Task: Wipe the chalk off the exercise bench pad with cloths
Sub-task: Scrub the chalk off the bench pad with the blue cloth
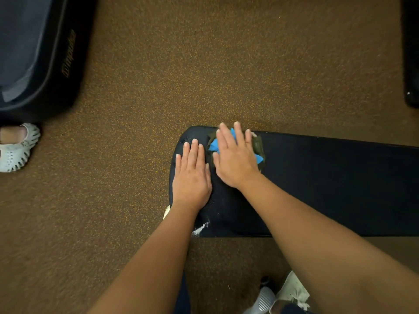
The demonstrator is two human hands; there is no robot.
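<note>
The bench pad [328, 184] lies across the lower right of our view. Its rounded end points left and its long body runs out past the right edge of the frame. Its cover is dark navy and smooth, with a faint sheen and a fine dotted grain near the rounded end. A streak of white chalk [200, 229] clings to the near edge, close to where our left forearm crosses it.

Our left hand [191, 175] rests flat on the rounded end, fingers straight and close together, holding nothing. Just beside it, our right hand [235, 159] lies flat with fingers spread, pressing down on the cloths. These are a bright blue cloth [214, 145], bunched into peaks, and a dark olive cloth [258, 145] under and around it. Both cloths sit against the far edge of the pad, near the corner where the curve begins.

Beyond the far edge and past the rounded end there is brown floor [204, 64], speckled with orange flecks and looking rubbery. A dark padded piece of equipment [40, 53] with blurred lettering fills the upper left. Below it we see a foot in a white perforated shoe [15, 148]. A black object [411, 53] stands at the right margin. By our own grey shoe [263, 300] lies a pale crumpled rag [293, 288].
</note>
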